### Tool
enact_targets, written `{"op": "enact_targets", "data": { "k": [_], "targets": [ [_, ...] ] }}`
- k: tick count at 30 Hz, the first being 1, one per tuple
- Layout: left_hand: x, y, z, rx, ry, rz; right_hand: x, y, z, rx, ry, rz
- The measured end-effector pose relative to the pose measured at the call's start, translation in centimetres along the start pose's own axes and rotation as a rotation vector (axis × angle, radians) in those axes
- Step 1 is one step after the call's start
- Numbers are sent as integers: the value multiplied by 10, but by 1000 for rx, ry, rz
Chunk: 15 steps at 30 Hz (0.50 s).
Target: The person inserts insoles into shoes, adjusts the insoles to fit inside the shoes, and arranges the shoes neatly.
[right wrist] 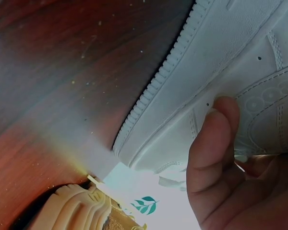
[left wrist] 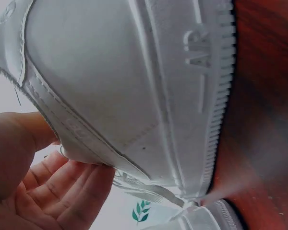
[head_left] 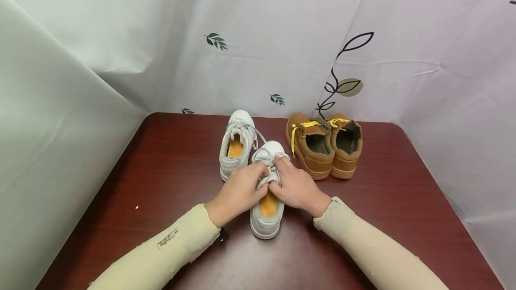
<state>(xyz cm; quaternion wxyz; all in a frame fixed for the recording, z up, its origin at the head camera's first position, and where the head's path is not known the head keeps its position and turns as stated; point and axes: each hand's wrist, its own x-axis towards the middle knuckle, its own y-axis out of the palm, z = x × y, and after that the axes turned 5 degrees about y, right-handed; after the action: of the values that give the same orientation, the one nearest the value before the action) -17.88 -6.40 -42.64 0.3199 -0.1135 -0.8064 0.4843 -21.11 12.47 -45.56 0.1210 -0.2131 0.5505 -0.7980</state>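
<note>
A white sneaker (head_left: 266, 227) with grey laces and an orange insole (head_left: 268, 207) sits at the middle of the table, toe pointing away. My left hand (head_left: 242, 189) grips the left edge of its lace opening; in the left wrist view, fingers (left wrist: 86, 187) curl around that edge from outside. From the right, my right hand (head_left: 298, 187) grips the opposite edge, its thumb near the tongue. The right wrist view has fingers (right wrist: 211, 139) against the sneaker's outer side (right wrist: 221, 62). Both hands partly hide the tongue and laces.
Just left and farther back stands the matching white sneaker (head_left: 241, 117), a lace trailing between the two. Two brown shoes (head_left: 318, 170) with yellow laces stand side by side at the back right. White sheeting (head_left: 258, 75) hangs behind the dark red table (head_left: 173, 160).
</note>
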Motion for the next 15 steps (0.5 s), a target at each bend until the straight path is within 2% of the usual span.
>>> {"op": "enact_targets", "data": {
  "k": [8, 10, 15],
  "targets": [
    [-16, -3, 8, -167, -158, 96, -1, 0, 2, 31, 60, 47],
    [-21, -3, 10, -228, -219, 140, -1, -1, 4, 44, 77, 54],
    [-33, -1, 15, -431, -417, 277, -4, -2, 6, 94, 115, 60]
  ]
}}
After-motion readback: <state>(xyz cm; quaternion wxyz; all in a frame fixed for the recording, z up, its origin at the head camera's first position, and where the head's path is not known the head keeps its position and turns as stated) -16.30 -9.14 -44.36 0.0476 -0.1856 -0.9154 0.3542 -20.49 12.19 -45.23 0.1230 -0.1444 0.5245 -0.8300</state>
